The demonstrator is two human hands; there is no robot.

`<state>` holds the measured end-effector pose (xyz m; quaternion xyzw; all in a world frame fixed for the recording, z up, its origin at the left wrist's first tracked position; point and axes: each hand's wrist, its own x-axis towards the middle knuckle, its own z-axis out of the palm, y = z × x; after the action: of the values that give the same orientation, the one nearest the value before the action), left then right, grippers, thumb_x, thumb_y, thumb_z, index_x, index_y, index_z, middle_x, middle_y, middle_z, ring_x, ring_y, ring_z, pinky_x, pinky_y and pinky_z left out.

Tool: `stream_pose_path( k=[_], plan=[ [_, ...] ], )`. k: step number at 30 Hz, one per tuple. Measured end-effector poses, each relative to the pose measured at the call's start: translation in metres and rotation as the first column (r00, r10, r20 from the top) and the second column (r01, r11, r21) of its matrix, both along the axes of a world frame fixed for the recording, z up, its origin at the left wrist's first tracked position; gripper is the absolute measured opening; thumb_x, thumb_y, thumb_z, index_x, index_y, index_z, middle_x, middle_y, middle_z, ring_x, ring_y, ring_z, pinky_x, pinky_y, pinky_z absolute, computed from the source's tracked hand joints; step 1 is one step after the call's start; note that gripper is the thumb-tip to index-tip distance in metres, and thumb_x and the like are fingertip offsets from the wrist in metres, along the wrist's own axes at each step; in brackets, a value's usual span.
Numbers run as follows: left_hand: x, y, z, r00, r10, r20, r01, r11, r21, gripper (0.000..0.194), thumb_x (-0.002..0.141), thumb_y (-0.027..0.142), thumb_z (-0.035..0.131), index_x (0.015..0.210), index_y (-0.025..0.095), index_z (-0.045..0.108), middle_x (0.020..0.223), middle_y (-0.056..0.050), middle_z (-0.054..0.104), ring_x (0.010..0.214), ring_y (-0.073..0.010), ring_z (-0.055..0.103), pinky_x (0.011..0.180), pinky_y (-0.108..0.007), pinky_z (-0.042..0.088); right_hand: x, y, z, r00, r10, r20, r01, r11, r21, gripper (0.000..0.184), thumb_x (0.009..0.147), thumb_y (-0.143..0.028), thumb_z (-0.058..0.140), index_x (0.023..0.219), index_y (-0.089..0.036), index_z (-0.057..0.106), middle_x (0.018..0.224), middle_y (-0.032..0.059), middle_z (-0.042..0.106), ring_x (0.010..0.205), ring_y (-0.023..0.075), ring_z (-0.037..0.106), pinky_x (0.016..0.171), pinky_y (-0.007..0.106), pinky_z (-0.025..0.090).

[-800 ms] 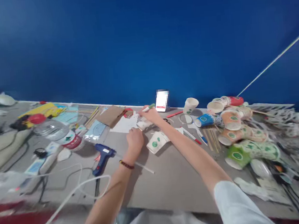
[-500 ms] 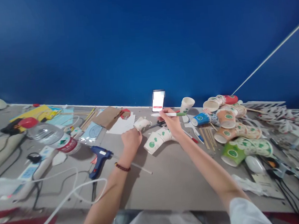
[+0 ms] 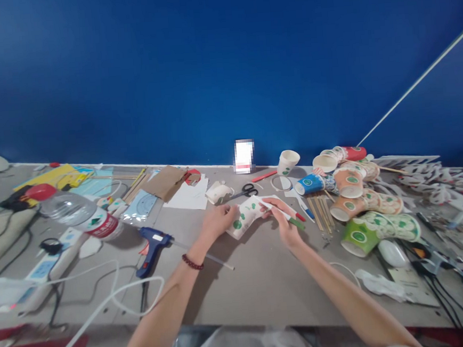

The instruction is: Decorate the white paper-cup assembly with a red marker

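My left hand (image 3: 216, 223) is curled round the left side of a white paper cup with green dots (image 3: 244, 216) that lies on its side on the grey table (image 3: 259, 278). My right hand (image 3: 284, 223) grips a white marker with a green cap (image 3: 285, 214), its tip close to the cup's right side. Black scissors (image 3: 244, 191) and a small white curled paper piece (image 3: 217, 191) lie just behind the cup.
A blue glue gun (image 3: 153, 244) and a clear water bottle (image 3: 76, 212) lie to the left, with white cables (image 3: 104, 290). A heap of paper cups (image 3: 362, 206) and wooden sticks (image 3: 322, 212) fills the right. Cardboard (image 3: 166, 182), white paper and a phone (image 3: 243, 156) stand by the blue wall.
My right hand drew back from the far edge with the marker and came down to the dotted cup. My left hand moved from the small paper piece onto the cup.
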<state>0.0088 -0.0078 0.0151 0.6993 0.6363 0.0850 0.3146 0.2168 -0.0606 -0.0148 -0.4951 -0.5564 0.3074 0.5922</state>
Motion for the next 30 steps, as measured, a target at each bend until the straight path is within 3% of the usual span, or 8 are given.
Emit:
stream_pose_path(
  k=[5, 10, 14, 16, 19, 21, 24, 30],
  plan=[
    [0.001, -0.002, 0.002, 0.997, -0.040, 0.058, 0.044, 0.997, -0.066, 0.052, 0.096, 0.065, 0.040, 0.094, 0.023, 0.071, 0.101, -0.004, 0.079, 0.094, -0.0230, 0.071, 0.074, -0.030, 0.045, -0.007, -0.004, -0.007, 0.994, 0.010, 0.112, -0.017, 0.998, 0.066, 0.040, 0.096, -0.056, 0.051, 0.106, -0.025, 0.075, 0.082, 0.0056, 0.076, 0.071, 0.0235, 0.071, 0.071, 0.040, 0.061],
    [0.004, -0.006, 0.005, 0.996, -0.075, 0.039, 0.076, 0.997, -0.016, 0.055, 0.099, 0.063, 0.034, 0.089, 0.023, 0.071, 0.097, -0.004, 0.079, 0.092, -0.0225, 0.071, 0.072, -0.029, 0.045, -0.011, -0.005, -0.004, 0.991, 0.001, 0.133, -0.014, 0.995, 0.097, 0.036, 0.096, -0.055, 0.055, 0.105, -0.025, 0.072, 0.091, 0.0070, 0.077, 0.073, 0.0224, 0.072, 0.072, 0.039, 0.061],
    [0.008, -0.008, 0.002, 0.987, -0.025, -0.157, 0.042, 0.993, 0.109, 0.050, 0.101, 0.049, 0.036, 0.087, 0.021, 0.074, 0.096, -0.010, 0.079, 0.094, -0.0256, 0.073, 0.074, -0.032, 0.047, -0.019, -0.001, 0.009, 0.994, 0.026, 0.103, -0.035, 0.995, 0.089, 0.028, 0.093, -0.050, 0.063, 0.103, -0.024, 0.068, 0.094, 0.0077, 0.078, 0.081, 0.0240, 0.074, 0.073, 0.038, 0.060],
    [0.010, -0.009, 0.001, 0.964, 0.020, -0.264, 0.022, 0.988, 0.154, 0.048, 0.101, 0.044, 0.037, 0.092, 0.019, 0.076, 0.098, -0.014, 0.079, 0.096, -0.0283, 0.074, 0.077, -0.034, 0.049, -0.028, 0.005, 0.018, 0.997, 0.032, 0.066, -0.036, 0.998, 0.057, 0.023, 0.091, -0.046, 0.065, 0.098, -0.024, 0.065, 0.085, 0.0050, 0.076, 0.077, 0.0226, 0.073, 0.068, 0.034, 0.059],
    [0.009, -0.007, 0.002, 0.933, 0.056, -0.355, 0.020, 0.978, 0.207, 0.046, 0.102, 0.037, 0.037, 0.104, 0.014, 0.077, 0.100, -0.019, 0.078, 0.099, -0.0316, 0.074, 0.086, -0.039, 0.051, -0.047, 0.023, 0.034, 0.989, 0.065, 0.135, -0.070, 0.997, 0.033, 0.017, 0.088, -0.041, 0.068, 0.090, -0.024, 0.064, 0.080, 0.0021, 0.074, 0.074, 0.0206, 0.071, 0.068, 0.032, 0.056],
    [0.006, -0.004, 0.002, 0.922, 0.066, -0.381, 0.028, 0.971, 0.238, 0.045, 0.102, 0.032, 0.036, 0.109, 0.012, 0.076, 0.100, -0.020, 0.078, 0.100, -0.0322, 0.075, 0.093, -0.042, 0.051, -0.061, 0.042, 0.047, 0.969, 0.105, 0.225, -0.118, 0.992, 0.043, 0.015, 0.086, -0.038, 0.069, 0.088, -0.023, 0.068, 0.089, 0.0031, 0.076, 0.083, 0.0209, 0.071, 0.077, 0.033, 0.056],
    [0.001, 0.001, 0.000, 0.912, 0.063, -0.405, 0.037, 0.971, 0.234, 0.043, 0.102, 0.030, 0.038, 0.109, 0.012, 0.076, 0.102, -0.019, 0.077, 0.103, -0.0320, 0.074, 0.097, -0.042, 0.050, -0.085, 0.078, 0.062, 0.904, 0.256, 0.342, -0.232, 0.966, -0.112, 0.012, 0.086, -0.034, 0.070, 0.086, -0.022, 0.073, 0.088, 0.0017, 0.078, 0.078, 0.0183, 0.070, 0.073, 0.029, 0.054],
    [-0.003, 0.009, -0.017, 0.928, 0.043, -0.371, 0.033, 0.980, 0.194, 0.039, 0.101, 0.030, 0.041, 0.113, 0.009, 0.073, 0.105, -0.023, 0.075, 0.103, -0.0344, 0.074, 0.089, -0.042, 0.053, -0.132, 0.128, 0.062, 0.708, 0.397, 0.584, -0.228, 0.911, -0.343, 0.010, 0.088, -0.033, 0.076, 0.091, -0.024, 0.079, 0.086, 0.0015, 0.080, 0.086, 0.0210, 0.073, 0.075, 0.027, 0.053]
  ],
)
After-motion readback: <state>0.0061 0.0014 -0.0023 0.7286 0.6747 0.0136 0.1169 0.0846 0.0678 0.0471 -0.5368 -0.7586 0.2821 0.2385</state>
